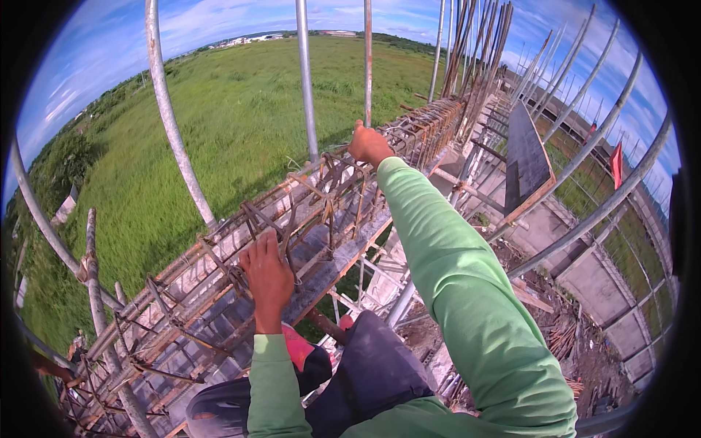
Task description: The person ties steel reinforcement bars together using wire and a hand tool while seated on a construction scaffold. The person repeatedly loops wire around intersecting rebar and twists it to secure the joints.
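A long beam cage of rusty rebar (328, 194), with closely spaced stirrups, runs diagonally before me. My left hand (268, 279) lies over its near bars, fingers hooked at a bent bar (287, 241). Farther along, my right hand (369, 145) reaches out at full arm's length to the cage's top. Its fingers are curled and one digit points up; what lies under the palm is hidden. Plywood formwork (350, 246) lines the side of the cage nearest me. My knees in dark trousers (367, 372) are bent beside it, above the drop.
Steel scaffold pipes (306, 82) stand upright along the far side. Tall column bars (476, 49) rise at the beam's far end. A plywood panel (526, 159) rests on pipes at right. Far below lie muddy ground (539, 312) and a concrete wall (580, 279). Another person's hand (57, 369) shows at lower left.
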### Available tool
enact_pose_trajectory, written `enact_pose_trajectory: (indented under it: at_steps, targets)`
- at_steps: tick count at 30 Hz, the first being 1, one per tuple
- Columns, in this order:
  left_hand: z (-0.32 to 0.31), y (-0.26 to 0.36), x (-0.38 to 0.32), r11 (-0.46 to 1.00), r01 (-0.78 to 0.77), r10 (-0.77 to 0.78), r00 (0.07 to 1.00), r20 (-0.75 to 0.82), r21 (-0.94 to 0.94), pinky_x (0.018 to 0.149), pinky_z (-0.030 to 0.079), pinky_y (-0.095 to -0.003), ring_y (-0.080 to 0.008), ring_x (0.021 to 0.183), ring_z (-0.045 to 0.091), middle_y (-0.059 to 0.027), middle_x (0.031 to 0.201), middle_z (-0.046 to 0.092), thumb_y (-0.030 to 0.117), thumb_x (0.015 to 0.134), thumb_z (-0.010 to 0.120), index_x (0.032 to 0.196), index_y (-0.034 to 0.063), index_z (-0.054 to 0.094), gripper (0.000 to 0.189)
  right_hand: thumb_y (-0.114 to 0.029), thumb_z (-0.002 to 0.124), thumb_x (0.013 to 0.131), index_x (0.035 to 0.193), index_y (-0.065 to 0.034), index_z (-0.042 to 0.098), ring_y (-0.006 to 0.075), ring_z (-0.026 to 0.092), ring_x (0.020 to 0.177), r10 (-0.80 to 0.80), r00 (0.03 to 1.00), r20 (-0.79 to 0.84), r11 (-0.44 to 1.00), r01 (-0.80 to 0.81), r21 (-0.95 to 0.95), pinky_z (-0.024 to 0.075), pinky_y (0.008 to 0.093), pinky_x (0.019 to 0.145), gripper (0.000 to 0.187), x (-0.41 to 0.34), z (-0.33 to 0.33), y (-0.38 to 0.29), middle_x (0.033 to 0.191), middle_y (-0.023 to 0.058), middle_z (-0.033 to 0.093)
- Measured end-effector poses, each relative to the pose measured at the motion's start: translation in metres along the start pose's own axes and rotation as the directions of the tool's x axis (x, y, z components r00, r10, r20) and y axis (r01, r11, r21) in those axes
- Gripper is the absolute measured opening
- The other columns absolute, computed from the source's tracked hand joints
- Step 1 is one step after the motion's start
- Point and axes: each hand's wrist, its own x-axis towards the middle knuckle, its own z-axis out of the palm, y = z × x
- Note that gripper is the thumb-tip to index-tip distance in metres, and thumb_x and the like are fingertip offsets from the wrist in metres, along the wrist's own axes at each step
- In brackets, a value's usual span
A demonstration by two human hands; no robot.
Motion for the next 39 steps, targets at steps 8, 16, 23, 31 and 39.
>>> enact_pose_trajectory:
  at_steps: [8,16,23,31,39]
  targets:
    - [-0.004,0.004,0.003,0.999,0.036,-0.035,0.999,0.029,-0.010,0.109,0.028,-0.0482,-0.0341,0.120,0.050,-0.0167,0.129,0.057,0.000,0.080,0.058,0.134,-0.0005,0.051,0.054,-0.029,0.055,0.090,0.127,0.0012,0.054,0.0442,0.060,0.115,-0.065,0.998,-0.012,0.990,0.066,0.121,0.0464,0.0505,0.101,0.047,-0.012,0.074,-0.034,0.117,0.0277,0.065]
    - [-0.003,0.006,0.002,0.998,0.060,-0.059,0.997,0.051,-0.007,0.110,0.027,-0.0488,-0.0333,0.122,0.049,-0.0162,0.130,0.056,0.001,0.079,0.061,0.135,-0.0006,0.050,0.058,-0.044,0.050,0.094,0.119,-0.0006,0.065,0.0410,0.045,0.130,-0.140,0.982,0.131,0.989,0.143,-0.019,0.0364,0.0472,0.111,0.053,-0.010,0.134,-0.026,0.122,0.0217,0.064]
    - [-0.008,0.011,0.005,0.998,0.061,-0.061,0.996,0.065,0.003,0.109,0.028,-0.0489,-0.0318,0.122,0.049,-0.0158,0.130,0.056,0.001,0.078,0.061,0.136,-0.0004,0.049,0.058,-0.035,0.046,0.094,0.106,-0.0083,0.071,0.0364,0.063,0.110,-0.166,0.985,0.046,0.986,0.167,-0.027,0.0283,0.0484,0.111,0.039,-0.019,0.127,-0.023,0.105,0.0232,0.070]
    - [0.005,0.001,-0.004,0.993,0.027,-0.039,0.993,-0.112,-0.111,0.104,0.031,-0.0477,-0.0337,0.118,0.050,-0.0184,0.124,0.056,0.002,0.075,0.057,0.130,-0.0047,0.049,0.057,-0.032,0.048,0.096,0.106,-0.0120,0.071,0.0378,0.064,0.102,-0.384,0.923,-0.020,0.921,0.381,-0.081,0.0370,0.0472,0.105,0.032,0.008,0.151,0.004,0.101,0.0188,0.071]
    - [-0.024,0.032,-0.013,0.869,0.124,-0.166,0.985,-0.046,-0.479,0.103,0.036,-0.0542,-0.0373,0.116,0.055,-0.0231,0.123,0.056,-0.001,0.081,0.054,0.132,-0.0058,0.050,0.051,-0.026,0.034,0.101,0.126,-0.0109,0.058,0.0313,0.053,0.125,-0.266,0.944,0.193,0.905,0.314,-0.288,0.0324,0.0509,0.109,0.038,0.073,0.200,0.053,0.135,0.0102,0.058]
